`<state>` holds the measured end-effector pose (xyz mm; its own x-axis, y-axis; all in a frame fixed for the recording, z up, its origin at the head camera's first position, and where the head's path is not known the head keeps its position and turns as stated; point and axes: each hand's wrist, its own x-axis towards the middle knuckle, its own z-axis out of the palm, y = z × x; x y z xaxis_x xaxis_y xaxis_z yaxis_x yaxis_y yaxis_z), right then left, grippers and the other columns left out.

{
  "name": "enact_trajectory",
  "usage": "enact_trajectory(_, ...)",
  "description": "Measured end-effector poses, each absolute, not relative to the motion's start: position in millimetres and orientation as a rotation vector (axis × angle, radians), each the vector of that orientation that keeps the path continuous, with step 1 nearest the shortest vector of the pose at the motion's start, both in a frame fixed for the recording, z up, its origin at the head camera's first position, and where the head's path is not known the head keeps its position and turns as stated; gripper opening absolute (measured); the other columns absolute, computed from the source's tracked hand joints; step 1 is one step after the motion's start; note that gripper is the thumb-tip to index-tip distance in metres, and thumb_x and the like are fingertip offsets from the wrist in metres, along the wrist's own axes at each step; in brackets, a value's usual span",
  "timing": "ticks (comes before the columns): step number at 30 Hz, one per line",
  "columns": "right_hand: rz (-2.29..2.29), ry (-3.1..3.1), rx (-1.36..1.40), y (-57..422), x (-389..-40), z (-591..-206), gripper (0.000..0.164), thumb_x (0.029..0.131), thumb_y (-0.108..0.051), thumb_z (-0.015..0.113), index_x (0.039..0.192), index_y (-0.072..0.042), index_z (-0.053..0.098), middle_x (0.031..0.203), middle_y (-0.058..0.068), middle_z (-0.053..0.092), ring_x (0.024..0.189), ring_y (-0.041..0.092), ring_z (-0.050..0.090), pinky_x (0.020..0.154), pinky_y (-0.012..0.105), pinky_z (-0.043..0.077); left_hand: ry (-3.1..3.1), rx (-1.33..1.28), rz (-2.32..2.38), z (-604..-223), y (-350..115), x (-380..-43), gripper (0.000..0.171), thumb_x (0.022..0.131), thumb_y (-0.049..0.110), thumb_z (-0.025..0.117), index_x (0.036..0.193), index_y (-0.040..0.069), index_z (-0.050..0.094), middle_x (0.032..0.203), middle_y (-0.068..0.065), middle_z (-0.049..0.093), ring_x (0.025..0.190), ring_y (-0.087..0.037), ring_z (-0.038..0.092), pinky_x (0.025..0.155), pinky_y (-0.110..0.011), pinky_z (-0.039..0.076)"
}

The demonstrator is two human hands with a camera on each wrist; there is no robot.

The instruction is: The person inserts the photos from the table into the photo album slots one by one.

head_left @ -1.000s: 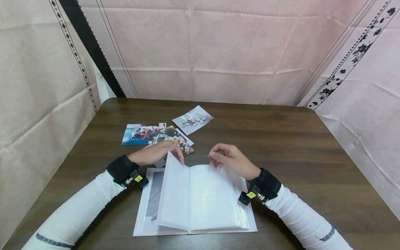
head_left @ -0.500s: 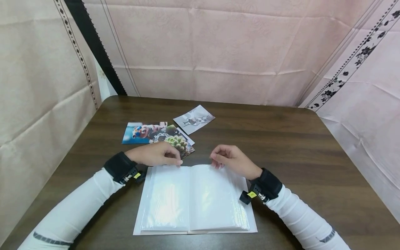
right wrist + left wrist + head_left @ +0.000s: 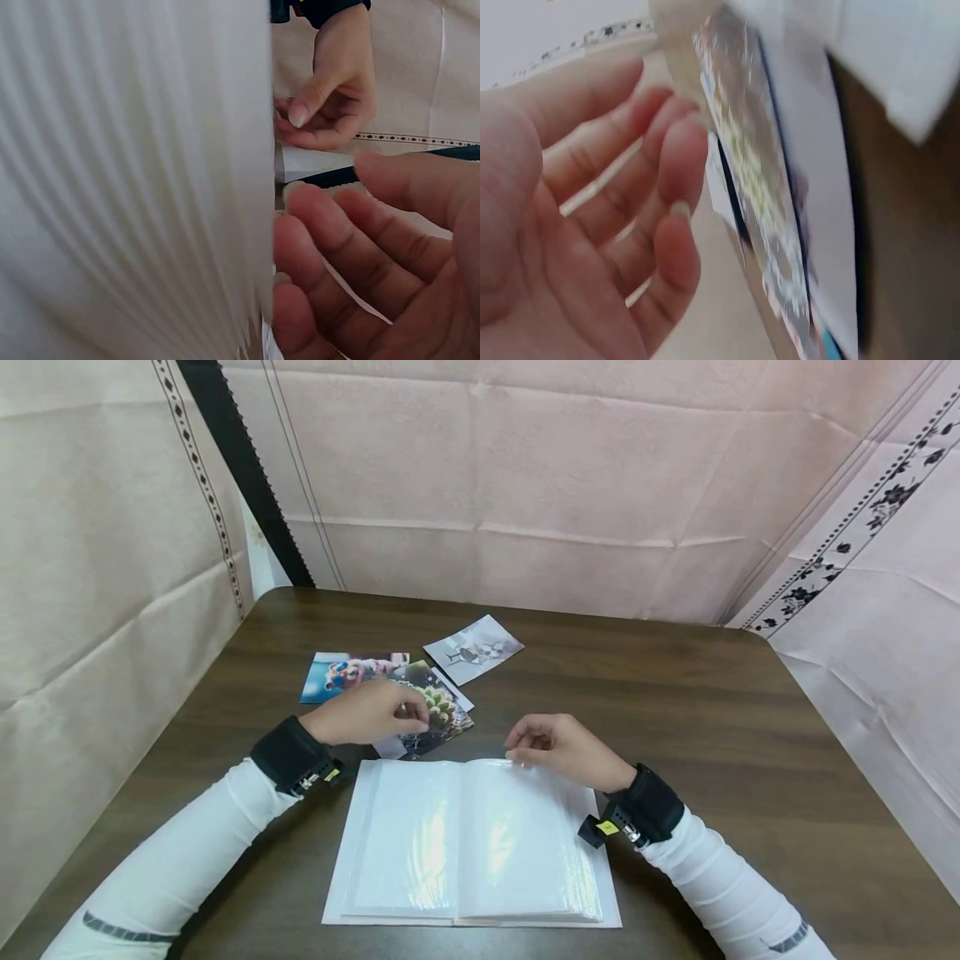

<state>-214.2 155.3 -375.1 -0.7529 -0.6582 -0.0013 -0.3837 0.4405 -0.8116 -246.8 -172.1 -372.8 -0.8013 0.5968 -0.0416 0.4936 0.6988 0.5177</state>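
An open photo album [image 3: 405,843] with white, glossy-sleeved pages lies flat near the table's front. My left hand [image 3: 367,712] hovers over a photo of a succulent [image 3: 450,720], its fingers loosely bent. The left wrist view shows nothing between those fingers, with the succulent photo beside them. My right hand [image 3: 566,750] is at the top edge of the album's right page. In the right wrist view its fingertips [image 3: 292,307] touch the edge of the page stack [image 3: 150,180], gripping no page.
Behind the album lie a blue photo of an animal in glasses [image 3: 318,683], partly under the succulent photo, and a pale grey photo [image 3: 474,648]. The brown wooden table [image 3: 675,693] ends at patterned cloth hangings [image 3: 562,485] behind and at the sides.
A page that my left hand held raised has come down flat on the album's left side. My left hand has since moved off it, up to the photos. The right hand has barely moved.
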Motion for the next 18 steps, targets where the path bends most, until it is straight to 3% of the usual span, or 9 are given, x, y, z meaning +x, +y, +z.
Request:
enact_trajectory(6,-1.158,2.384,-0.905,152.8,-214.5,-375.2,0.018,0.094,-0.009,0.071,0.112,-0.003,0.069,0.095,0.005,0.073,0.081,0.014,0.063,0.074,0.021,0.052,2.872,0.617,0.735,-373.0,-191.6,-259.2,0.033,0.092,0.023,0.076,0.12,0.007,0.072,0.104,-0.008,0.072,0.081,-0.019,0.061,0.061,-0.028,0.05)
enact_trajectory(14,-1.141,2.381,-0.924,153.0,-214.9,-379.5,0.017,0.095,-0.012,0.07,0.111,-0.006,0.07,0.093,0.004,0.072,0.08,0.013,0.062,0.073,0.021,0.052,2.878,0.31,0.679,-378.3,-205.9,-267.5,0.07,0.09,0.04,0.076,0.142,0.0,0.05,0.131,-0.022,0.054,0.105,-0.033,0.057,0.088,-0.047,0.057)
enact_trajectory(18,-1.124,2.395,-0.939,152.9,-215.4,-379.2,0.017,0.096,-0.015,0.071,0.111,-0.006,0.07,0.093,0.004,0.072,0.08,0.013,0.062,0.074,0.021,0.052,2.848,0.242,0.703,-379.7,-209.4,-273.0,0.078,0.088,0.043,0.078,0.141,-0.003,0.044,0.133,-0.023,0.049,0.108,-0.035,0.055,0.089,-0.047,0.054)
